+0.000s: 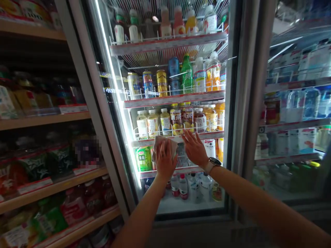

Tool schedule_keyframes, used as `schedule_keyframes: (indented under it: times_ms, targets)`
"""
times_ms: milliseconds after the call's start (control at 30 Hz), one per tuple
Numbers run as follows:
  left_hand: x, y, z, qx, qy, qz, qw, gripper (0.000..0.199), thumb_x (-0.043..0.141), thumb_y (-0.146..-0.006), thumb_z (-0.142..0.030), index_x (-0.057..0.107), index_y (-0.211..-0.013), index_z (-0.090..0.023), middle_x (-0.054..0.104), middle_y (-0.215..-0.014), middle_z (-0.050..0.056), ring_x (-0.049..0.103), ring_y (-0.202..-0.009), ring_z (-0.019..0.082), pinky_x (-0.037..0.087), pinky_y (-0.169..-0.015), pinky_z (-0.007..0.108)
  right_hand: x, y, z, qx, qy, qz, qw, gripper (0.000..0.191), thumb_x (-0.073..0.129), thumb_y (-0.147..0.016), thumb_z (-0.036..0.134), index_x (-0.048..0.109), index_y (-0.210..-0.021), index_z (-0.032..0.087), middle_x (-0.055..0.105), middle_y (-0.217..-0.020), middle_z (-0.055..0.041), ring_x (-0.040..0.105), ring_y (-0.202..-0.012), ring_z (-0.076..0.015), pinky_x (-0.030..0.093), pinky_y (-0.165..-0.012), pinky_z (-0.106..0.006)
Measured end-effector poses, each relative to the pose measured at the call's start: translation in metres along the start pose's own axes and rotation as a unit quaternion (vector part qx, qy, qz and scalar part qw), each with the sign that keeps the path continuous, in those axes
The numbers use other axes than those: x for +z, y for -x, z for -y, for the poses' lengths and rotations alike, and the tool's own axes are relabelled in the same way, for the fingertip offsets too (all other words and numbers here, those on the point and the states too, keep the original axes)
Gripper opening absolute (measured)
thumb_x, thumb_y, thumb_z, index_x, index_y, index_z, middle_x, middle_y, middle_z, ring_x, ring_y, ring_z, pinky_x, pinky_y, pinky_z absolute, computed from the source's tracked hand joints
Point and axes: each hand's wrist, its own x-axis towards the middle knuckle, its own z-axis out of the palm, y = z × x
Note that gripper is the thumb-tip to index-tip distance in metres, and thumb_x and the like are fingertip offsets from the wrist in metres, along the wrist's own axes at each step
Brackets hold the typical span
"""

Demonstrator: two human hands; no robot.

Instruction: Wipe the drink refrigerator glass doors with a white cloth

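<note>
So the biggest thing here is the lit drinks cooler, and its glass door point(181, 207) is right in front of both hands. Wooden shelves point(43, 119) of drinks are off to the left of the hands, with another cooler point(292, 158) to the right. Behind the glass, there's a row of jars and bottles point(165, 122) just above the hands, and a green pack point(144, 159) beside the left one.

Right hand point(193, 148) is open, fingers spread, looks like it's resting on the pane with nothing in it. Left hand point(165, 155) has its fingers bent over a cloth point(174, 147), holding it against the glass. Watch point(215, 161) on the right wrist.

Progress-wise, the cloth covers one small patch mid-door. No clear streaks or clean/dirty edge, so I can't tell what's done or left.
</note>
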Motion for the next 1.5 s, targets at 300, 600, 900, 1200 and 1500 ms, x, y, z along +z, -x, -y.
schedule_keyframes:
  times_ms: [300,600,900,1200,1500]
  targets:
    - [0.02,-0.031,0.0,0.098,-0.033,-0.032,0.994,0.069,0.046,-0.096,-0.024,0.012,-0.156,-0.014,0.034,-0.156,0.014,0.009,-0.151,0.024,0.021,-0.122,0.045,0.041,0.011,0.001,0.042,0.078,-0.072,0.993,0.067,0.037,-0.098,0.025,0.007,-0.158,0.018,0.029,-0.159,-0.0122,0.025,-0.148,-0.0241,0.01,-0.122,-0.049]
    - [0.032,0.033,0.003,0.112,-0.014,-0.03,0.993,0.063,0.045,-0.093,-0.021,0.024,-0.153,-0.019,0.036,-0.155,0.014,0.02,-0.149,0.028,0.036,-0.115,0.05,0.069,0.052,0.019,0.07,0.089,-0.1,0.989,0.068,0.037,-0.097,0.026,0.009,-0.157,0.015,0.036,-0.156,-0.0145,0.031,-0.145,-0.0266,0.018,-0.12,-0.051]
    - [0.015,0.017,0.012,0.141,-0.054,0.033,0.988,0.059,0.044,-0.092,-0.018,0.034,-0.15,-0.019,0.046,-0.149,0.009,0.025,-0.148,0.022,0.019,-0.123,0.044,0.07,0.054,0.02,0.076,0.086,-0.109,0.987,0.07,0.038,-0.095,0.028,0.01,-0.158,0.017,0.036,-0.155,-0.014,0.035,-0.143,-0.0274,0.021,-0.12,-0.051]
    - [0.029,-0.015,-0.007,0.051,-0.015,-0.05,0.997,0.062,0.051,-0.094,-0.028,0.03,-0.152,-0.024,0.027,-0.159,0.007,0.013,-0.151,0.026,0.014,-0.124,0.048,0.074,0.058,0.019,0.085,0.073,-0.101,0.988,0.07,0.039,-0.096,0.029,0.009,-0.158,0.018,0.034,-0.157,-0.0136,0.031,-0.145,-0.0289,0.023,-0.119,-0.054]
    - [0.032,0.103,0.012,0.115,-0.023,0.002,0.993,0.054,0.045,-0.093,-0.02,0.042,-0.147,-0.024,0.058,-0.139,0.007,0.03,-0.145,0.019,0.013,-0.124,0.04,0.07,0.054,0.02,0.076,0.111,-0.104,0.985,0.07,0.038,-0.095,0.027,0.009,-0.158,0.016,0.034,-0.157,-0.014,0.026,-0.147,-0.0273,0.023,-0.119,-0.053]
